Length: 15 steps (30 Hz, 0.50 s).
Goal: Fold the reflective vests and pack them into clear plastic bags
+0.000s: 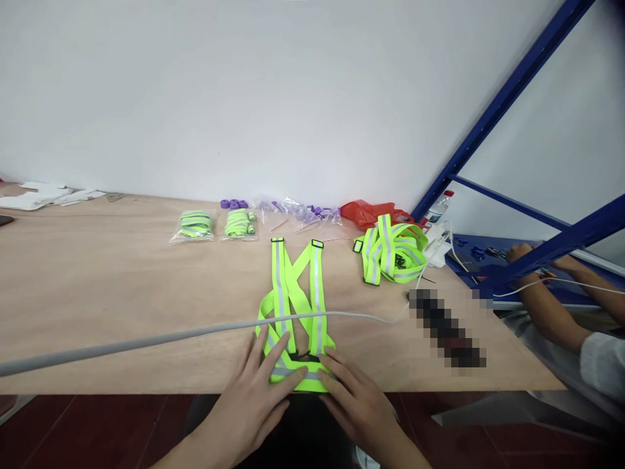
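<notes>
A neon-yellow reflective vest (317, 280) made of straps with grey stripes lies spread on the wooden table (122, 280) in front of me. Two of its straps run away from me, each ending at a black buckle, and a diagonal strap crosses between them. My left hand (258, 378) rests on the vest's lower left part, fingers stretched out. On the lower right part lies my right hand (356, 397), its fingers extended over the waist band. Both hands touch the band near the table's front edge. A pale cable (195, 332) passes over the vest.
Two bagged vests (196, 225) and several purple rolls (233, 204) lie toward the wall. Beyond the vest are clear plastic bags (297, 212), a red bag (374, 213) and a heap of reflective straps (395, 251). A bottle (439, 207) stands by a blue frame (502, 104); another person's arms (551, 319) are at right.
</notes>
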Each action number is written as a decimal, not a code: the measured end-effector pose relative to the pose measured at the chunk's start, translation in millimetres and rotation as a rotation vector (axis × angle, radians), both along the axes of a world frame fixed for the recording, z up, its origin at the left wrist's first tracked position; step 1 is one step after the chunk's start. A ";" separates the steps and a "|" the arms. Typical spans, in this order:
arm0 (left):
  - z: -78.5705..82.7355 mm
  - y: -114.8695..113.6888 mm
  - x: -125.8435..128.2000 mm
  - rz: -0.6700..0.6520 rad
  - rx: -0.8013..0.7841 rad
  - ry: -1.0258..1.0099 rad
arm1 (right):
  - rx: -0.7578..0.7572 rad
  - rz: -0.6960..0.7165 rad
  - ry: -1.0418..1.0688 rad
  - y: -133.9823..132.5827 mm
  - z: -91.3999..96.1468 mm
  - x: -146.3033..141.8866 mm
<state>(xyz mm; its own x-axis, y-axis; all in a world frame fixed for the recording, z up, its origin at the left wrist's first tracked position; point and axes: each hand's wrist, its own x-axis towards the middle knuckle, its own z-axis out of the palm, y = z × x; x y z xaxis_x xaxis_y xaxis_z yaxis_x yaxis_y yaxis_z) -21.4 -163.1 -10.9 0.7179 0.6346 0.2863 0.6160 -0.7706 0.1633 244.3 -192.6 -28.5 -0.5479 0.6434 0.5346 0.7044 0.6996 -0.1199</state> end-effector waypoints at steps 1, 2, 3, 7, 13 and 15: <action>-1.6 -3.5 -0.2 0.022 0.011 0.005 | 0.012 -0.006 0.007 -0.6 -1.0 -0.9; -3.0 -6.2 -0.2 0.034 0.019 0.016 | 0.019 -0.009 0.014 -1.1 -1.8 -1.4; -4.1 -7.9 -0.3 0.038 0.027 0.027 | 0.023 -0.012 0.021 -1.4 -2.5 -1.6; -5.7 -6.7 -0.1 0.026 0.039 0.065 | -0.007 -0.007 0.028 -0.7 -2.6 0.5; -7.4 0.2 1.5 0.032 0.023 0.064 | -0.073 -0.017 -0.046 2.1 0.5 3.0; -9.3 0.5 1.4 0.033 0.028 0.070 | -0.096 -0.010 -0.068 2.9 1.1 3.5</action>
<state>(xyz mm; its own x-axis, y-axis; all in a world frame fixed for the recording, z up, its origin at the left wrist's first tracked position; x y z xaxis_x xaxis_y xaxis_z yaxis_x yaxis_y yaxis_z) -20.0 -162.6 -20.2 0.7156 0.6507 0.2541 0.6504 -0.7533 0.0973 247.8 -189.7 -27.3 -0.5743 0.6953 0.4321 0.7201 0.6801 -0.1374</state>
